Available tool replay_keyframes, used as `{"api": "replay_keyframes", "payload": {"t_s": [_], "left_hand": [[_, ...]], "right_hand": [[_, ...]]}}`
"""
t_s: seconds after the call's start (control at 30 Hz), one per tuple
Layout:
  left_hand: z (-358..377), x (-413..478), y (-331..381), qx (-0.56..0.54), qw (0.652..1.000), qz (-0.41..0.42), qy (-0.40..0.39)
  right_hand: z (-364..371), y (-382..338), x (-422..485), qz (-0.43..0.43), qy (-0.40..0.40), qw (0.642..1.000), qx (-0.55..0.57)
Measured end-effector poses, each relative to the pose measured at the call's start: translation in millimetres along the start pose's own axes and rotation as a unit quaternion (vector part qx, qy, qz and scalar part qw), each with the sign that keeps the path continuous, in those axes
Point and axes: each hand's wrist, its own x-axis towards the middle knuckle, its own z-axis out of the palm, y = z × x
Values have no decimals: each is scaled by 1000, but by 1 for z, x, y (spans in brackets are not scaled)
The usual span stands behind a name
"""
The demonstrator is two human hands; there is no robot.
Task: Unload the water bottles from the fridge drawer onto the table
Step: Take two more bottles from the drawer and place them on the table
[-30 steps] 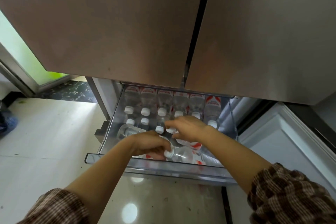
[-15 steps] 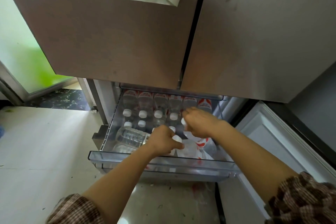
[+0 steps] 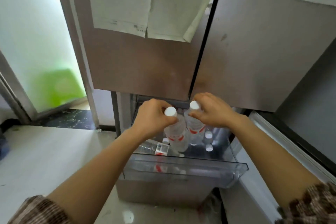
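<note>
My left hand (image 3: 152,116) grips the neck of a clear water bottle (image 3: 177,135) with a white cap and red label, lifted above the drawer. Beside it, my right hand (image 3: 211,110) grips a second such bottle (image 3: 195,127) by its neck. The two bottles hang upright, side by side and nearly touching. Below them the clear plastic fridge drawer (image 3: 181,171) stands pulled out. Several more white-capped bottles (image 3: 208,141) remain inside, and one bottle (image 3: 149,148) lies on its side at the left.
The closed upper fridge doors (image 3: 141,67) hang just above my hands, with papers stuck on them. An open white lower door (image 3: 283,151) stands at the right. Pale floor (image 3: 45,160) spreads to the left, toward a glass door.
Both hands have risen out of the drawer, each lifting a bottle by its neck. The camera has tilted upward, showing more of the fridge doors.
</note>
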Motion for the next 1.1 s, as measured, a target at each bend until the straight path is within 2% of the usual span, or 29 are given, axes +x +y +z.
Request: {"api": "replay_keyframes", "payload": {"t_s": [0.17,0.3,0.43,0.67,0.83,1.1], "left_hand": [[-85,-47,-10,27,994,11,101],[-150,-107,-32,35,987,-9,156],[-208,-185,-70,77,978,-70,179],[-284,-338,-163,121,950,-220,188],[-341,-439,-205,142,910,-305,242],[-452,-566,-267,176,818,-427,343]], "right_hand": [[-27,-78,-2,-55,75,993,69],[-31,-163,-7,-94,83,983,131],[-7,-261,-24,-136,44,972,185],[70,-438,-49,-253,-46,948,187],[101,-568,-61,-351,-101,908,207],[125,-773,-68,-462,-158,841,235]]}}
